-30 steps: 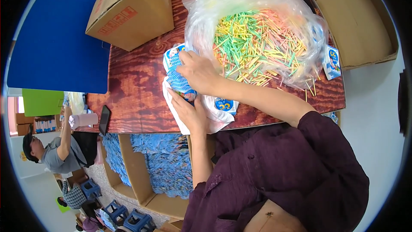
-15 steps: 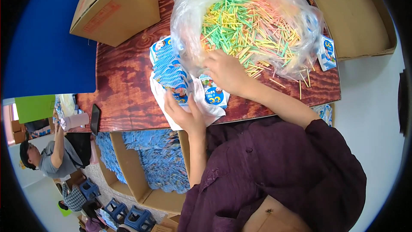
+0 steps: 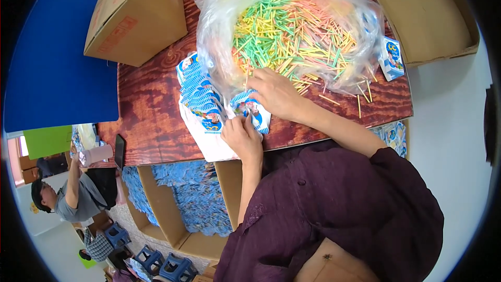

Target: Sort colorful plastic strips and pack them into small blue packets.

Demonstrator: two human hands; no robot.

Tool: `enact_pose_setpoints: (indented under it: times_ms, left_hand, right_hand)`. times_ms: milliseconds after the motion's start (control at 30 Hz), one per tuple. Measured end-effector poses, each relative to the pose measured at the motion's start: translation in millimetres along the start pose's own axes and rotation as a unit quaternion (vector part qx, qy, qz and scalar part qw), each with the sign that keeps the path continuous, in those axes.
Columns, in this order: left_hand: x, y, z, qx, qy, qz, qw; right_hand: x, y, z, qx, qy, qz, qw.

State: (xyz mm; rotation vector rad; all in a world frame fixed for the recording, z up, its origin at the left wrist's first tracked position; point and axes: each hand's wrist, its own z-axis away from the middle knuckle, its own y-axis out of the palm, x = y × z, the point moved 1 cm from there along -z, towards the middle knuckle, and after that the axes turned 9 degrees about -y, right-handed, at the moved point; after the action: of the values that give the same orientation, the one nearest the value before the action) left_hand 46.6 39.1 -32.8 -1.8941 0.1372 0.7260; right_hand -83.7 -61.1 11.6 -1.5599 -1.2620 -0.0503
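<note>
A clear plastic bag [image 3: 216, 15] lies wide open on the table, full of thin short sticks [image 3: 292, 36] in green, yellow, pink and orange. At its near edge, my right hand [image 3: 279, 96] has its fingers closed on a pinkish stick [image 3: 247, 78]. Just below, a small blue-and-white printed packet [image 3: 258, 117] lies on white cloth or paper [image 3: 209, 146]. My left hand [image 3: 242, 137] pinches this packet's edge, fingertips close to the right hand. Left of it, a fanned stack of similar packets [image 3: 201, 96] rests on the white sheet.
Loose sticks [image 3: 329, 100] lie near the front edge of the red-brown table [image 3: 146, 120]. A small blue-and-white box [image 3: 392, 58] stands at right, a large carton [image 3: 141, 15] at far left. Below the table, cartons hold many blue packets [image 3: 201, 203]. A person [image 3: 83, 193] works at left.
My left hand has moved right, from the fanned stack onto the single packet. My right hand has come slightly lower, with a stick now showing at its fingers. The whole view has shifted a little.
</note>
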Motion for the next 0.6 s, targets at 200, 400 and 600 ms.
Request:
enact_pose_setpoints:
  times_ms: [200, 400, 600]
  left_hand:
    - [-13, -24, -2, -0.111, 0.091, -0.009, 0.99]
    - [-25, -30, -5, -0.075, 0.138, 0.047, 0.986]
    - [-45, -38, -12, 0.127, -0.161, 0.489, 0.848]
  right_hand:
    - [10, -13, 3, 0.041, 0.052, -0.109, 0.992]
    - [16, -6, 9, 0.024, 0.032, -0.183, 0.982]
    - [13, -26, 14, 0.012, 0.032, -0.241, 0.97]
